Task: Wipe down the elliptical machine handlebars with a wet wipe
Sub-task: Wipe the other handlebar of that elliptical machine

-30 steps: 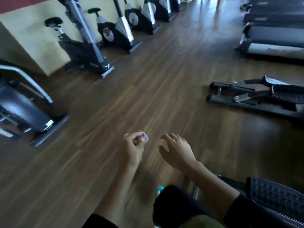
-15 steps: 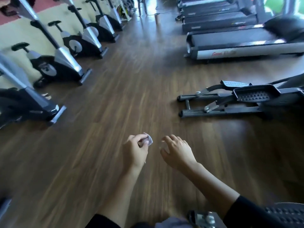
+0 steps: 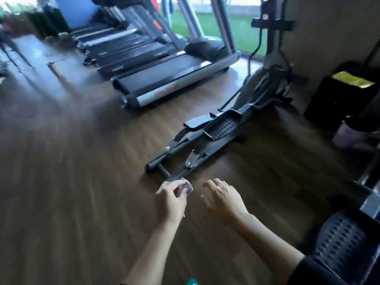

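View has swung right since half a second ago: the exercise bikes are gone from the left, and the treadmills (image 3: 174,77) now run far left. The elliptical (image 3: 221,127) sits centre, its mast rising at far right.

- Hands are near each other, not touching. The left hand (image 3: 170,200) pinches a small balled wet wipe (image 3: 188,188) at thumb and fingertips. The right hand (image 3: 224,200) is empty, fingers loosely spread.
- The handlebars (image 3: 272,22) are far off and blurred, well apart from the wipe. No wiping has begun.

Risks, as judged:
- The fingertip pinch is light, so a jolt while walking could drop the wipe on the floor (image 3: 72,182) and dirty it.
- Left balled, the wipe would give poor contact on the bars.
- The elliptical's rear rail lies low in the path, a trip hazard.
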